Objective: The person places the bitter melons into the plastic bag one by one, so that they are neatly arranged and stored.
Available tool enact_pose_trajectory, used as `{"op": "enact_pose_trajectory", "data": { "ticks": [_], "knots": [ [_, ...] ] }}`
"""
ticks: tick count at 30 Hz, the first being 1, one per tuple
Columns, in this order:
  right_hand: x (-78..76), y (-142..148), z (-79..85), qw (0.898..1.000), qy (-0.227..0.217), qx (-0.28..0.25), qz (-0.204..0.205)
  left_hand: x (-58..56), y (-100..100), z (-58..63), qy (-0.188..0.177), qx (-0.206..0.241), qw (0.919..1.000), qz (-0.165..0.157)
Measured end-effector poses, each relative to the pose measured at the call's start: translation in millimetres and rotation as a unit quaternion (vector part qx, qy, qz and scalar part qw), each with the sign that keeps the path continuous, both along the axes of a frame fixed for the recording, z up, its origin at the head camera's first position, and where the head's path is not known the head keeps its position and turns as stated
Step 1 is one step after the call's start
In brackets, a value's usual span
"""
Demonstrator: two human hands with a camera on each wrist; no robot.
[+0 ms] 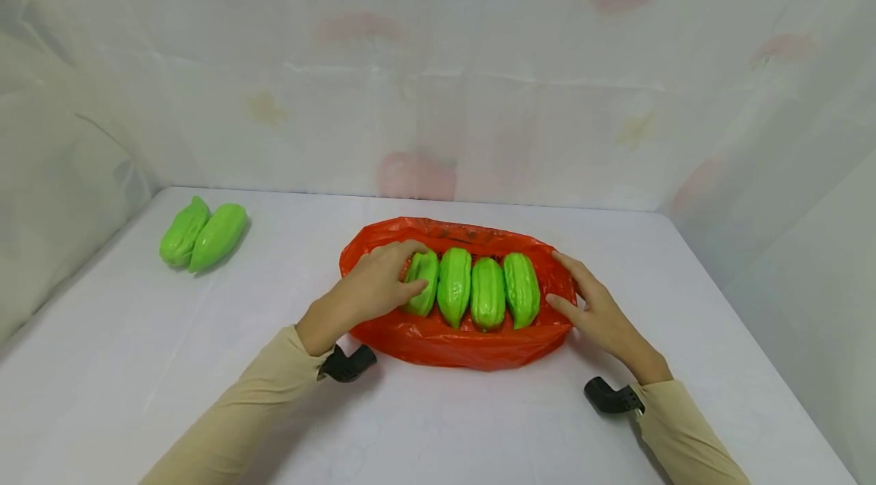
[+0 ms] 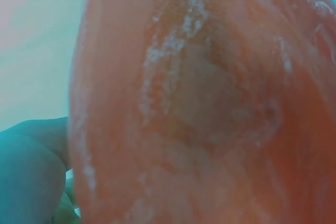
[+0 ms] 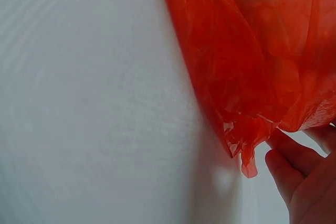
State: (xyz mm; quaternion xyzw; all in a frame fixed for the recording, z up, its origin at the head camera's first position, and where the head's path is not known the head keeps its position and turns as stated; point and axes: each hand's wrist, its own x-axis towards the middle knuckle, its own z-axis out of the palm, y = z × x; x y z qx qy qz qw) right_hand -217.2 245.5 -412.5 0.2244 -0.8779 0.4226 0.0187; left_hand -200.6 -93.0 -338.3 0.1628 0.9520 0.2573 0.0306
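An open red plastic bag [image 1: 452,344] lies on the table with several glossy green, ridged, gourd-like pieces in a row inside it. My left hand [image 1: 372,280] reaches over the bag's left side, its thumb and fingers around the leftmost green piece [image 1: 423,287]. Beside that piece stand the others, among them a middle green piece [image 1: 488,293] and the rightmost green piece [image 1: 522,290]. At the bag's right end my right hand [image 1: 598,314] holds the rim. The right wrist view shows its fingers [image 3: 296,156] against the bag's outside. Red plastic covers most of the left wrist view.
Two more green pieces [image 1: 217,236] lie side by side at the table's far left. The white table [image 1: 472,424] meets a pale patterned curtain [image 1: 479,128] at the back and sides. A black camera mount sits at each wrist.
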Motion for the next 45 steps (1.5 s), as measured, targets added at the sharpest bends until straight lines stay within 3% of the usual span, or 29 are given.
{"op": "enact_pose_trajectory", "data": {
  "ticks": [12,30,45],
  "knots": [
    [0.6,1.1,-0.2,1.0,-0.003,0.003,-0.001,1.3,-11.4,15.4,0.052,0.02,0.9984,0.003],
    [1.2,1.1,-0.4,1.0,-0.008,0.004,0.001,1.7,-39.8,36.4,0.067,0.048,0.9963,0.024],
    [2.4,0.4,0.7,1.0,-0.009,0.002,0.001,1.4,-74.6,40.2,0.099,0.036,0.9929,0.055]
  ]
}}
